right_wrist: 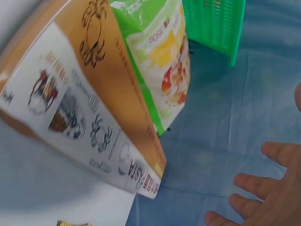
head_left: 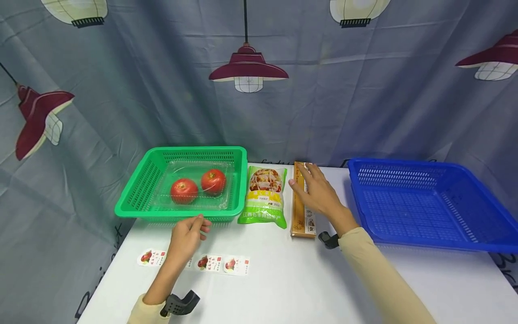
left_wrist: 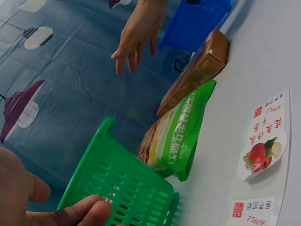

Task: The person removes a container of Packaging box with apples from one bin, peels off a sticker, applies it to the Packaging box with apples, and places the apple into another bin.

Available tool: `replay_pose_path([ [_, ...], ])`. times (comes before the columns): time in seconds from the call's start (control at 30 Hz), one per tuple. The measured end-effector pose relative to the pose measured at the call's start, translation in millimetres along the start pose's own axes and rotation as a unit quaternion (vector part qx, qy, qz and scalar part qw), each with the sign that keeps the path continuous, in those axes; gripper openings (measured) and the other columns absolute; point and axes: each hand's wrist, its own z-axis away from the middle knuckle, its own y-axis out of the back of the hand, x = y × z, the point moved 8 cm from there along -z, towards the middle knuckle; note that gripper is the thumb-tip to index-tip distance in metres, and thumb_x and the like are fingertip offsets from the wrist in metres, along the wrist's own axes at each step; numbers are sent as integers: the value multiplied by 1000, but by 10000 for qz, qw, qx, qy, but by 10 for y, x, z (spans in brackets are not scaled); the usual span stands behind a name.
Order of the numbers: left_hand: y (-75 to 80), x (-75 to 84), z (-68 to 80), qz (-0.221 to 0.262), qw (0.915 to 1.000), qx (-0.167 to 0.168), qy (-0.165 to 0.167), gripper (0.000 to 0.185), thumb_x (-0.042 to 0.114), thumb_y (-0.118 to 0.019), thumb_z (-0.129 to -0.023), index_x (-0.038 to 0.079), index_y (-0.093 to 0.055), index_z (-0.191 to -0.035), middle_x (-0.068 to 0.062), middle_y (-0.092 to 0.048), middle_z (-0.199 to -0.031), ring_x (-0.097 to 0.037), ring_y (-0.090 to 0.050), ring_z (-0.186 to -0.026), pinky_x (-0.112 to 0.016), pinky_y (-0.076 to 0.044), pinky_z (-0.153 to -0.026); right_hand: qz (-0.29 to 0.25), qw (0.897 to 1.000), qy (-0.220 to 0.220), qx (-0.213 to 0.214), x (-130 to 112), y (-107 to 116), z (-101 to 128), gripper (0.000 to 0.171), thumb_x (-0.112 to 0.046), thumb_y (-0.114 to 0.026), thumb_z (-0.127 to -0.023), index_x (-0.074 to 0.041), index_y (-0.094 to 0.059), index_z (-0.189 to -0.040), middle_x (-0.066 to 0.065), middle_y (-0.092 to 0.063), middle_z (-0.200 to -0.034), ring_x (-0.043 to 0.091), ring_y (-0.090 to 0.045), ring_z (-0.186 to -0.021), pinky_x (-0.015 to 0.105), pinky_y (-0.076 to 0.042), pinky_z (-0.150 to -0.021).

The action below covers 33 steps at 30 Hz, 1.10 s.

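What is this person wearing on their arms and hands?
Both hands are bare: no gloves or rings visible on the left hand or right hand. Each arm has a pale cream long sleeve, pushed up on the left. A small black device sits at each wrist.

A staged recording set: lamp-printed backdrop cloth (head_left: 323,99) (draped, creased) behind a white table (head_left: 291,279).
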Motion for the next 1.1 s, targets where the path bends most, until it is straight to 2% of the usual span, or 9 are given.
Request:
replay_pose_path([
  [0.27, -30, -146, -6, 609, 9973, -51, 414, 48, 30, -41, -107, -7, -70, -101, -12, -68, -84, -26, -65, -71, -42, -50, -72, -41, 9994, 344, 20, -165, -72, -47, 71, -56, -41, -101, -19, -22, -158, 19, -19, -159, 40, -11, -146, 64, -20, -109],
  [0.47, -25, -191, -32, 798, 9955, -41, 499, 51, 33, -39, -107, -7, -70, -103, -15, -68, -88, -30, -65, -73, -40, -49, -73, 39, 9987, 507, -6, -311, -146, -97, 70, -57, -40, -101, -20, -22, -158, 20, -20, -159, 39, -15, -146, 61, -22, -109],
  [0.6, -27, -211, -52, 848, 9950, 20, 530, 51, 33, -39, -107, -8, -70, -103, -14, -69, -88, -31, -66, -74, -40, -48, -74, -17, 9985, 539, -101, -419, -208, -115, 70, -59, -38, -100, -23, -20, -158, 16, -20, -159, 36, -12, -147, 61, -24, -109],
  [0.83, -28, -230, -85, 773, 9953, 71, 585, 51, 33, -40, -107, -7, -71, -101, -11, -69, -86, -31, -65, -75, -40, -49, -74, -284, 9968, 736, -132, -661, -282, -163, 67, -52, -44, -101, -22, -23, -158, 16, -21, -159, 33, -13, -147, 60, -23, -110],
  [1.1, -11, -222, -74, 709, 9958, 10, 579, 52, 35, -39, -107, -7, -70, -104, -12, -69, -87, -26, -65, -73, -39, -48, -73, -346, 9952, 892, -199, -926, -396, -211, 68, -58, -38, -100, -21, -27, -157, 14, -23, -159, 29, -13, -147, 54, -26, -111],
])
